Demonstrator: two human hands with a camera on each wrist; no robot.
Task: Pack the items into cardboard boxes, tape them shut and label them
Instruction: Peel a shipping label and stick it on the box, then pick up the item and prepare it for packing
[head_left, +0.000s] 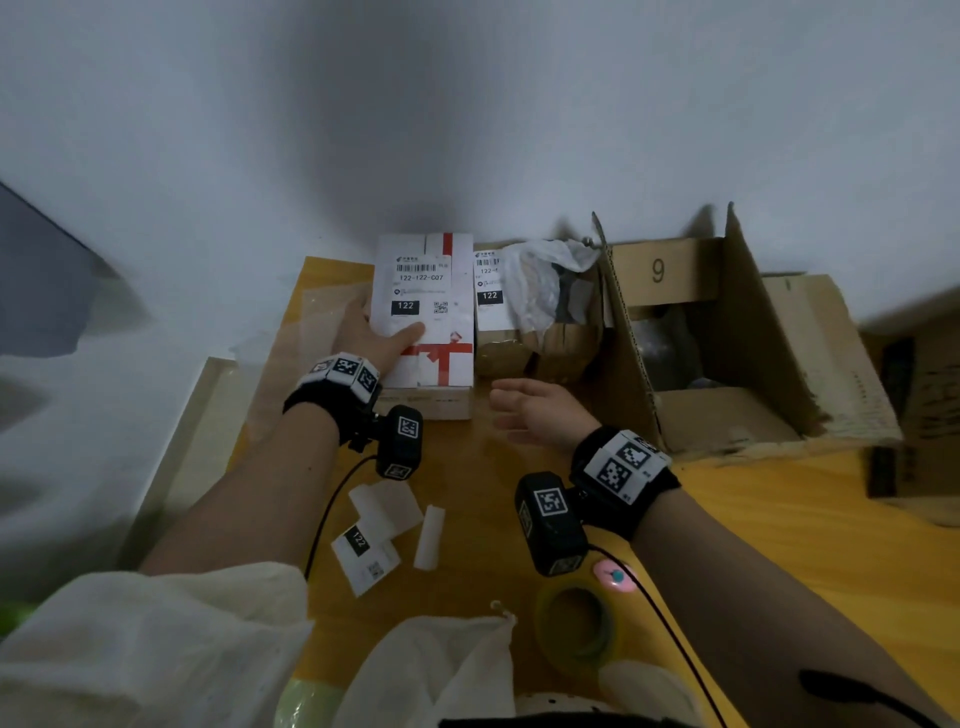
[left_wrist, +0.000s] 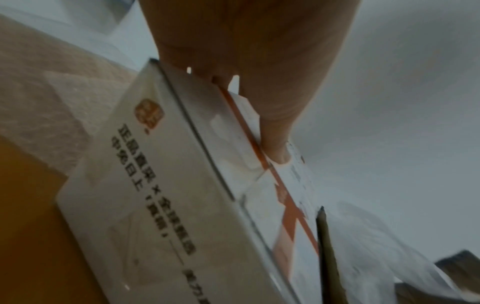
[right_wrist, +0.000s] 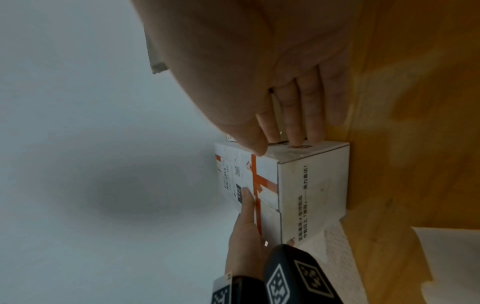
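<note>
A white box (head_left: 447, 364) printed with a red ribbon and bearing a shipping label (head_left: 415, 291) marked 122 stands at the back of the yellow table (head_left: 779, 545). My left hand (head_left: 363, 338) holds it, thumb laid on top over the label and fingers round its left side. The left wrist view shows the same box (left_wrist: 166, 205) under my left hand (left_wrist: 246, 51). My right hand (head_left: 530, 408) is open by the box's near right corner. In the right wrist view, my right hand (right_wrist: 259, 72) reaches its straight fingers (right_wrist: 298, 123) to the end of the box (right_wrist: 311, 185).
A brown parcel (head_left: 519, 343) with a 122 label and a crumpled plastic bag (head_left: 540, 280) sits right of the white box. An open cardboard box (head_left: 727, 410) marked 9 stands further right. Loose labels (head_left: 363, 551), a tape roll (head_left: 574, 623) and a pink object (head_left: 615, 576) lie near me.
</note>
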